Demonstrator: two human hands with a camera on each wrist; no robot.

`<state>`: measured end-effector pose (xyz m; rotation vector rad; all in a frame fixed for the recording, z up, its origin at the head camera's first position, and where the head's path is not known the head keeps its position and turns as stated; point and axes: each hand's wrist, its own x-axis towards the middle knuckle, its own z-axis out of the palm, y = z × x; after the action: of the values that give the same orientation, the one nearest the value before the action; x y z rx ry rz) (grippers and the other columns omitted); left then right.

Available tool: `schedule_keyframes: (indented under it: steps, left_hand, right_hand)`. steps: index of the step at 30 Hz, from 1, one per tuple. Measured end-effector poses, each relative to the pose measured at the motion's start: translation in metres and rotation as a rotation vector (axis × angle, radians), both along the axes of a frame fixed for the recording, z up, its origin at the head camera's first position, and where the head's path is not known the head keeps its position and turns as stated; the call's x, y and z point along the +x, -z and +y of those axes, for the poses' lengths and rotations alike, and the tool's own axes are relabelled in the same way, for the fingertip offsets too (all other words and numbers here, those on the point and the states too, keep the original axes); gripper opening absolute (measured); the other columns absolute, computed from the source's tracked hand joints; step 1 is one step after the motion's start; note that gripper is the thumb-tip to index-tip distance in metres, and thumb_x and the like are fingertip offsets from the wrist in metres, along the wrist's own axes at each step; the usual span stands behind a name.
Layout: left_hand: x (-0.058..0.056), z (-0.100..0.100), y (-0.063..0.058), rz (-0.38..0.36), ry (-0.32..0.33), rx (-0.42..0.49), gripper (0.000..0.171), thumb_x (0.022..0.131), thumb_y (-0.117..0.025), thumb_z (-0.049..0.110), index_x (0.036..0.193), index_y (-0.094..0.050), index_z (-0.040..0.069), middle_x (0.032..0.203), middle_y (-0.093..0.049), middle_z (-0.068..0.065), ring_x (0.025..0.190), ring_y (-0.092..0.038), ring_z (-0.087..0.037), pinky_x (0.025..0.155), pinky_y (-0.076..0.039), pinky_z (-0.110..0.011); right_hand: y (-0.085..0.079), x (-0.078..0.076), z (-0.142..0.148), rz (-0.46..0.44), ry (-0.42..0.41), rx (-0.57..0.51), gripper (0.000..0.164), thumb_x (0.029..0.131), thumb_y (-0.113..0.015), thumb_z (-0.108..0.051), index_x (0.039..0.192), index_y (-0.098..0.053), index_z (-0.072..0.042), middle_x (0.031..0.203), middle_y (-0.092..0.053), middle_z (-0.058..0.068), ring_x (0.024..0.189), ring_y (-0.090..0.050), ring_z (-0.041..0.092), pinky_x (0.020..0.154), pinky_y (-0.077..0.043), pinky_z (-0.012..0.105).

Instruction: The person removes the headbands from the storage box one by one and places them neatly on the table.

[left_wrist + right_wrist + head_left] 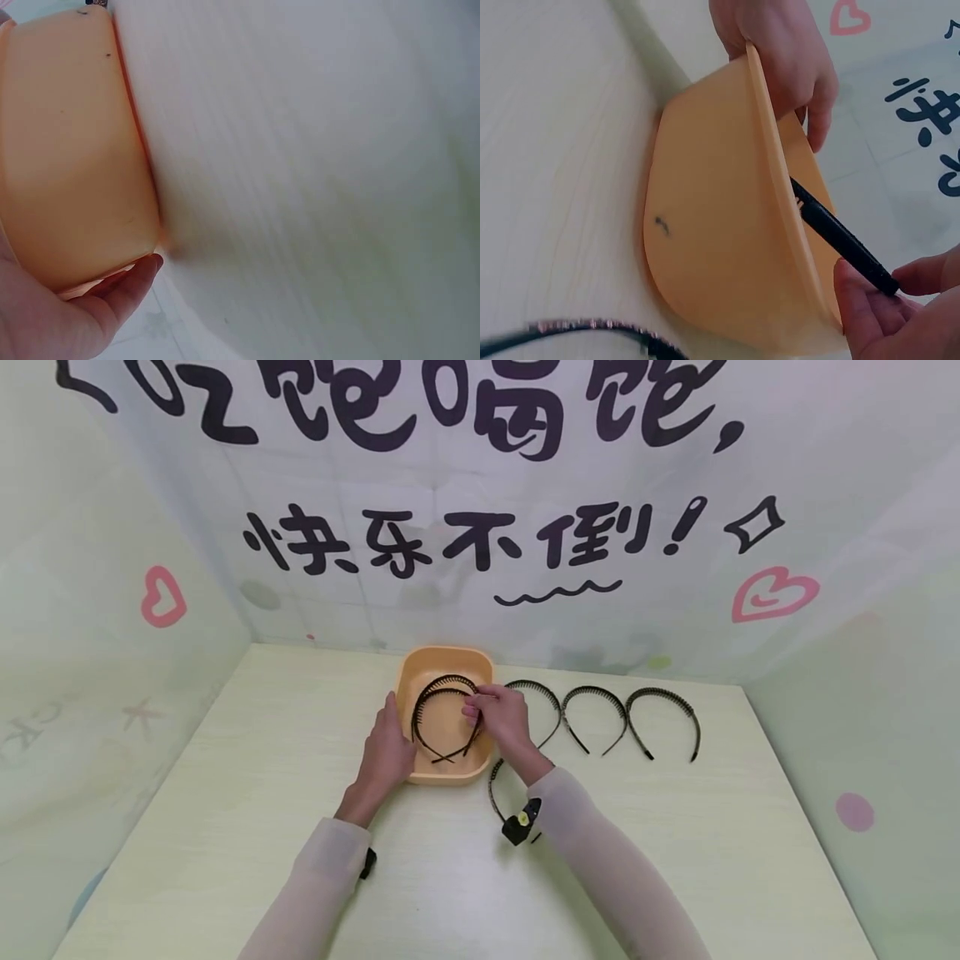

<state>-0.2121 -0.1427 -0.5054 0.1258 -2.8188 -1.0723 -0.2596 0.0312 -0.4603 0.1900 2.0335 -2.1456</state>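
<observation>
An orange plastic basin (450, 780) stands on the table near the back wall. At its left side my left hand (390, 747) grips the wall, fingers along the outside and thumb at the rim. Over the basin's right rim, my right hand (506, 718) pinches a black toothed headband (840, 236) between thumb and fingertips. In the head view this headband overlaps another dark headband (444, 692) within the basin's outline, and their lower ends cross. The basin hides part of the held band in the right wrist view.
Right of the basin, three dark headbands lie in a row: one partly behind my right hand (557, 703), a middle one (596, 690) and a far right one (666, 693). Another headband (492, 789) lies nearer me, partly covered by my right wrist. Printed cloth walls enclose the table.
</observation>
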Motion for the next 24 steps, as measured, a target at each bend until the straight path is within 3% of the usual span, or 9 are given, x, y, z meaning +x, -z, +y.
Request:
schedule_keyframes:
  steps: [4, 8, 15, 20, 24]
  left_hand:
    - [0.000, -0.001, 0.001, -0.009, -0.004, 0.009, 0.079, 0.079, -0.047, -0.003, 0.144, -0.004, 0.004, 0.132, -0.034, -0.027, 0.101, -0.050, -0.043, 0.080, -0.044, -0.050]
    - [0.001, -0.001, 0.002, -0.018, -0.003, 0.018, 0.079, 0.079, -0.047, -0.003, 0.144, -0.003, 0.004, 0.132, -0.034, -0.027, 0.101, -0.050, -0.042, 0.079, -0.044, -0.049]
    - [0.001, -0.001, 0.002, -0.022, -0.002, 0.024, 0.079, 0.079, -0.045, -0.003, 0.145, -0.003, 0.005, 0.133, -0.033, -0.027, 0.101, -0.051, -0.041, 0.078, -0.044, -0.049]
    - [0.000, -0.001, 0.002, -0.023, -0.002, 0.021, 0.078, 0.079, -0.045, -0.004, 0.145, -0.002, 0.005, 0.133, -0.033, -0.027, 0.099, -0.051, -0.039, 0.077, -0.045, -0.048]
    - [0.000, -0.001, 0.002, -0.023, -0.002, 0.022, 0.079, 0.079, -0.045, -0.004, 0.145, -0.001, 0.005, 0.133, -0.032, -0.027, 0.099, -0.051, -0.039, 0.078, -0.045, -0.048]
  right_hand:
    - [-0.001, 0.000, 0.010, -0.010, -0.035, 0.110, 0.025, 0.087, -0.055, -0.008, 0.111, -0.060, -0.004, 0.100, -0.065, 0.019, 0.080, -0.065, 0.029, 0.065, -0.052, 0.041]
    - [0.000, -0.002, 0.020, 0.010, -0.041, 0.200, 0.024, 0.087, -0.055, -0.011, 0.109, -0.062, -0.006, 0.097, -0.067, 0.015, 0.083, -0.065, 0.030, 0.053, -0.049, 0.029]
    - [0.003, -0.003, 0.037, 0.016, -0.026, 0.240, 0.025, 0.086, -0.054, -0.011, 0.108, -0.062, -0.002, 0.094, -0.068, 0.015, 0.077, -0.063, 0.031, 0.052, -0.045, 0.034]
    - [0.006, -0.001, 0.050, 0.008, -0.024, 0.262, 0.030, 0.086, -0.054, -0.013, 0.115, -0.059, -0.004, 0.092, -0.069, 0.010, 0.084, -0.061, 0.036, 0.046, -0.038, 0.026]
    - [0.008, -0.001, 0.059, -0.016, -0.042, 0.262, 0.029, 0.087, -0.054, -0.014, 0.115, -0.060, -0.007, 0.092, -0.069, 0.009, 0.087, -0.060, 0.037, 0.052, -0.043, 0.031]
